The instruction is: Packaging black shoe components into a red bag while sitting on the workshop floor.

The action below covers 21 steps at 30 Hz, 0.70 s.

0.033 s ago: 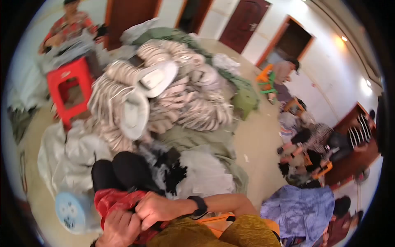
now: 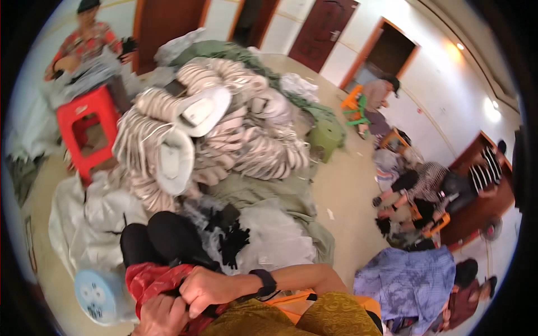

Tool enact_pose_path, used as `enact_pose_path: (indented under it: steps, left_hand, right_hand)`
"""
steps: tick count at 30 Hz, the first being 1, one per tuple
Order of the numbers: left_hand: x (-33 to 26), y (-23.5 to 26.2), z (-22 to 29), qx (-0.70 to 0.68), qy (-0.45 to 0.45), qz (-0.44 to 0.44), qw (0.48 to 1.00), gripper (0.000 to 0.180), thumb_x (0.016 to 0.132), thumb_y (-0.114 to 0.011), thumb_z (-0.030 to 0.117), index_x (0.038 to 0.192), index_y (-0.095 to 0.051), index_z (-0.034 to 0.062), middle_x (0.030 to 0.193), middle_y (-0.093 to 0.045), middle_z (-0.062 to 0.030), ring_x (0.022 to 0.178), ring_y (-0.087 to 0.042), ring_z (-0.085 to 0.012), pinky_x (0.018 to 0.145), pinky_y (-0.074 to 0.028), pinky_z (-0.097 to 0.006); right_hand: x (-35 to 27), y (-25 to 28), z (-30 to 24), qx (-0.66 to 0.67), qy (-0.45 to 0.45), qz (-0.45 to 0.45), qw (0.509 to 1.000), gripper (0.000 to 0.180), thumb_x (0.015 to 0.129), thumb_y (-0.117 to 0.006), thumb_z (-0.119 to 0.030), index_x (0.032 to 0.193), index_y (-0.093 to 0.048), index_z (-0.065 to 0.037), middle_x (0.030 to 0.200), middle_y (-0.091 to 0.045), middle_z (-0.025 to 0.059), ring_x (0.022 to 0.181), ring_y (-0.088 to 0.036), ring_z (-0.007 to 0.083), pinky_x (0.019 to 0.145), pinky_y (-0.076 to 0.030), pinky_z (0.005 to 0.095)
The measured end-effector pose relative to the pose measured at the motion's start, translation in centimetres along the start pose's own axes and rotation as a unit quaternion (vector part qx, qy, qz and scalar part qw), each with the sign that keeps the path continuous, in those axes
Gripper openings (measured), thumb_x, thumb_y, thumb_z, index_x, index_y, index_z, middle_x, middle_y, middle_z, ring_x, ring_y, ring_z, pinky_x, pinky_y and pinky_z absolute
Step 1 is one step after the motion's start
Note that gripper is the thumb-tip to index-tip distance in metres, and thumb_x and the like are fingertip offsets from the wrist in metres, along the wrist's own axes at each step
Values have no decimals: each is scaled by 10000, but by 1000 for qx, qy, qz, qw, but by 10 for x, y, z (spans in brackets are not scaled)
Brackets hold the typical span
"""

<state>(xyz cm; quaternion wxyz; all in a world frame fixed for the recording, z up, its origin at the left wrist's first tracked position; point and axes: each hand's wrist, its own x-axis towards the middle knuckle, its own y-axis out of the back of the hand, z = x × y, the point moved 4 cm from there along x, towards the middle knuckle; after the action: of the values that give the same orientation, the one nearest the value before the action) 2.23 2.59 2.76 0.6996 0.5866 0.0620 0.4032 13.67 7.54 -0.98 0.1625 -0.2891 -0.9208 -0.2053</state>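
My left hand (image 2: 161,315) and my right hand (image 2: 206,290) are close together over my lap, fingers curled in. A small dark piece shows between them, mostly hidden by the fingers, so I cannot make out its kind. Under and beside the hands lies a shiny red cloth (image 2: 147,283) across my lap. A black band circles my right wrist. Just beyond my black-clad knees, a bunch of black strips (image 2: 232,243) lies on clear plastic (image 2: 274,238).
Nested stacks of pale hat-shaped pieces (image 2: 176,159) rise ahead on green sheeting (image 2: 252,190). At left are a red stool (image 2: 92,103), a white sack (image 2: 73,210) and a blue stool (image 2: 98,297). Several people sit working around the room; blue patterned cloth (image 2: 406,285) is close at right.
The view has shifted slightly, moving the room a little leftward in the picture. My hands stay together over the red cloth, with only a slight change in position.
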Motion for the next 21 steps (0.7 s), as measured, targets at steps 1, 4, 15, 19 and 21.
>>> enact_pose_path:
  steps: [1, 4, 15, 19, 21]
  left_hand:
    - [-4, 1, 0, -24, 6, 9, 1000, 211, 714, -596, 71, 884, -495, -1, 663, -464, -105, 578, -489, -270, 491, -406, -358]
    - [-14, -9, -2, -76, 9, -28, 997, 234, 716, -594, 34, 919, -485, -10, 696, -478, -131, 619, -489, -313, 518, -405, -396]
    - [-3, 2, 7, -47, 19, -64, 997, 231, 738, -605, 69, 921, -479, 5, 686, -511, -138, 587, -502, -300, 484, -399, -396]
    - [-3, 9, 8, -45, -38, -16, 998, 265, 722, -622, 82, 932, -479, 4, 687, -501, -137, 583, -496, -295, 479, -387, -389]
    - [-2, 15, 11, -59, -92, -23, 994, 309, 713, -638, 105, 954, -477, -1, 695, -490, -138, 579, -482, -302, 476, -373, -386]
  right_hand:
    - [-3, -2, 2, 19, -16, -8, 1000, 264, 593, -641, -179, 512, -465, 1, 496, -415, 103, 475, -455, 256, 450, -332, 336]
    - [-9, -9, 13, 3, -29, -40, 999, 228, 590, -616, -163, 504, -482, 0, 522, -471, 125, 486, -490, 266, 444, -362, 336]
    - [5, 2, -13, -254, -5, -59, 965, 381, 516, -632, -371, 463, -527, -9, 456, -472, 141, 461, -479, 320, 430, -349, 394]
    - [3, 0, -24, -186, 174, -91, 963, 145, 706, -607, -197, 600, -575, -103, 531, -478, 39, 473, -479, 193, 405, -335, 319]
    - [4, -6, -25, -119, 214, -77, 967, 153, 725, -593, -203, 607, -584, -106, 531, -482, 34, 472, -479, 194, 405, -328, 320]
